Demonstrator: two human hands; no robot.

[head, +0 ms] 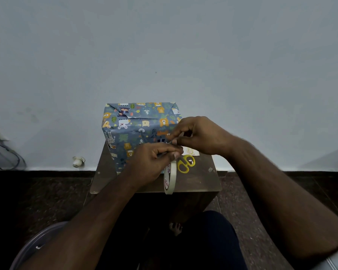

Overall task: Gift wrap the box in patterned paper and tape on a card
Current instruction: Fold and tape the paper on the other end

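Box (140, 131) sits wrapped in blue animal-patterned paper on the far left part of a small brown table (201, 180), against a pale wall (164, 45). Left hand (151, 162) curls its fingers round a cream tape roll (170, 177) that hangs on edge below it. Right hand (198, 136) pinches thumb to fingertips at the tape's free end — just in front of the box. Yellow-handled scissors (186, 163) and a pale card (190, 152) lie on the table beside the box.
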